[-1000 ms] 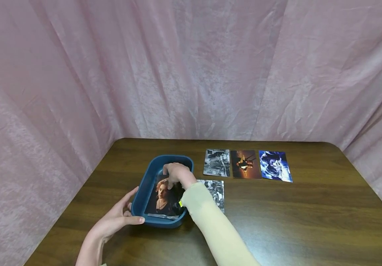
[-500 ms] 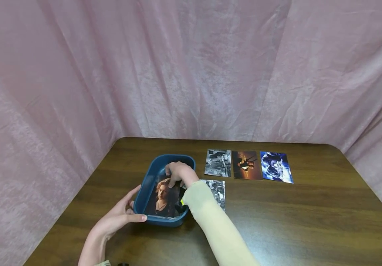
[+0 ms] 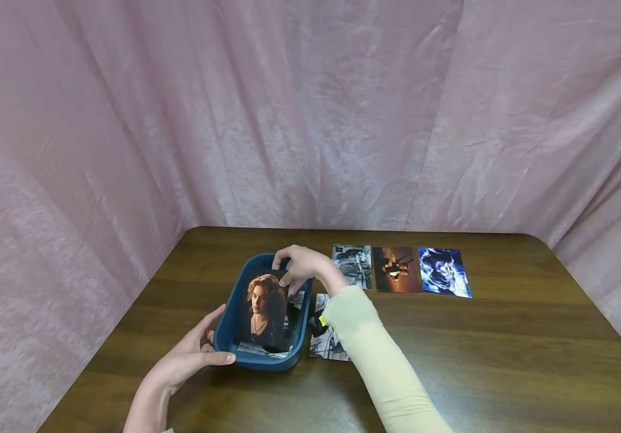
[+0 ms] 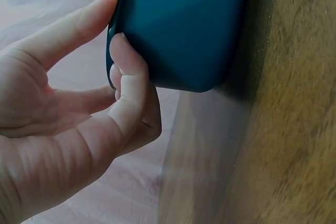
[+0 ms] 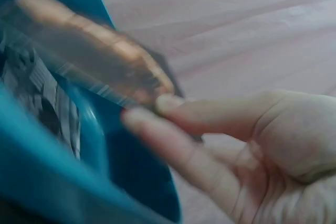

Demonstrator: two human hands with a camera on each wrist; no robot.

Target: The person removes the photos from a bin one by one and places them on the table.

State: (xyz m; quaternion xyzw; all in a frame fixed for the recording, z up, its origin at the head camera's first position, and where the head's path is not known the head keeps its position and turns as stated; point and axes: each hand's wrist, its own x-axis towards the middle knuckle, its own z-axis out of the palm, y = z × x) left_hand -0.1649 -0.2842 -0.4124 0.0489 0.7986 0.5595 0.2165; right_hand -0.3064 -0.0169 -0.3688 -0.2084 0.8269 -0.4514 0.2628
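A blue plastic bin stands on the left part of the table. My left hand holds it at the near left corner; the left wrist view shows thumb and fingers gripping the rim. My right hand, over the bin's far right side, pinches a photo print of a curly-haired person between thumb and fingers. In the right wrist view that print is tilted up and blurred by motion. Beneath it in the bin lies a black-and-white photo, partly covered.
On the wooden table, a black-and-white photo, an orange-brown photo and a blue-white photo lie in a back row. Another black-and-white photo lies right of the bin, partly under the right forearm. Pink curtains hang behind.
My right hand has moved up and to the right, raising the top photo off the pile inside the bin. The left hand keeps its grip on the bin.
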